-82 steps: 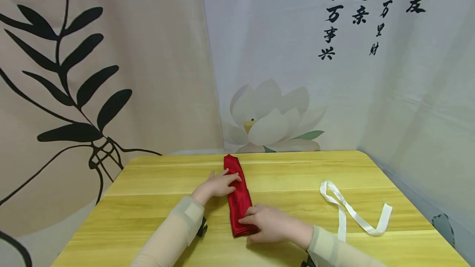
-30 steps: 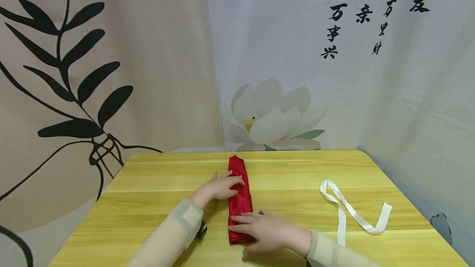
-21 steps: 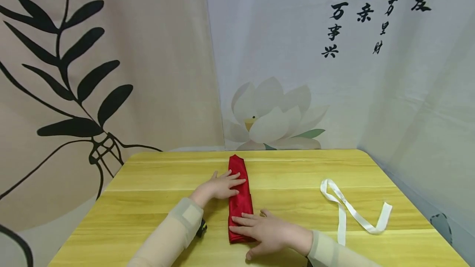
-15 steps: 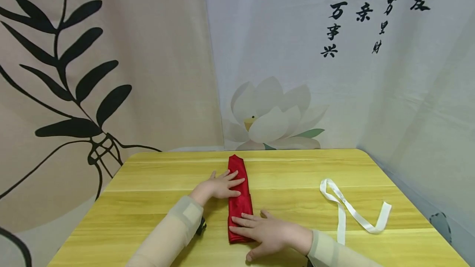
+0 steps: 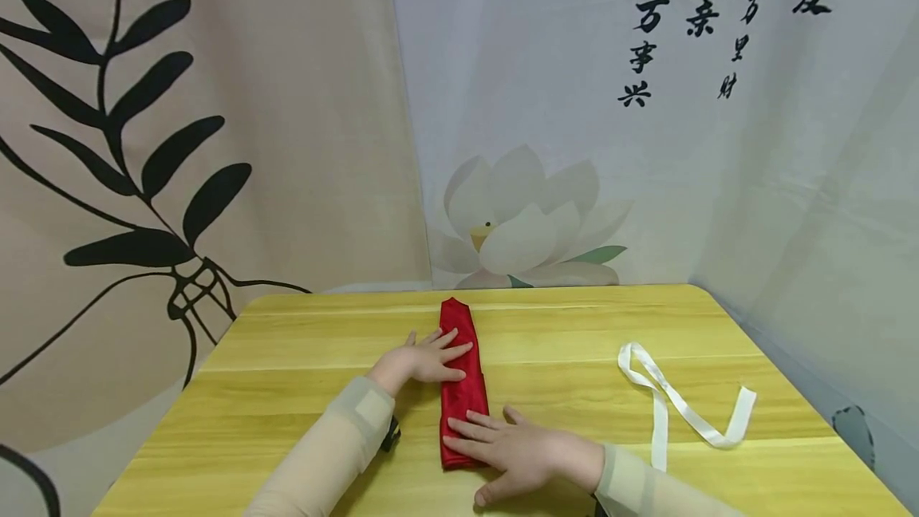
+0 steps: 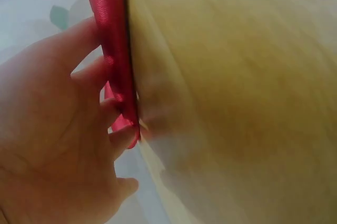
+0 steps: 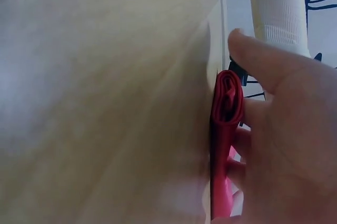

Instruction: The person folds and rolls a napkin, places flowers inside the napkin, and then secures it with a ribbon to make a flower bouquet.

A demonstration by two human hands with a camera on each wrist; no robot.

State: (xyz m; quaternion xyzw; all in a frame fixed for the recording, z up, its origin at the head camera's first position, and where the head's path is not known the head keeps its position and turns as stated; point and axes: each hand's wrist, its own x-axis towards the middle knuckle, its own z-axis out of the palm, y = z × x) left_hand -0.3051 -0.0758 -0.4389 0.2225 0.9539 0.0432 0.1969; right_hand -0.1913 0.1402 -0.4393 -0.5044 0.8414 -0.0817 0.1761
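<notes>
Two hands are on the work, both palm down. Fingers of the left hand (image 5: 420,360) are extended and spread across the far half of the red cloth (image 5: 463,396); fingers of the right hand (image 5: 520,453) lie equally straight and spread over its near end. Neither set is curled round anything; the contact is judged a flattening press, not a grip. The right thumb stands off the cloth, and whether it touches the table (image 5: 567,365) cannot be told.

Location: the cloth lies under the fingers of both hands, lengthwise away from the person, with a stretch exposed between left fingers and right.

Done: the cloth is a single long, narrow strip. The right wrist view shows its near end, just beside the right fingers, with several layers turned inward. The far end tapers beyond the left fingertips. Folding is judged well advanced, with flattening in hand.

Outstanding: the white ribbon (image 5: 660,428) lies loose, well to the right of the right fingers, untouched and apart from the cloth. No tie shows round the strip. Whether further folds are due, these views do not settle.
</notes>
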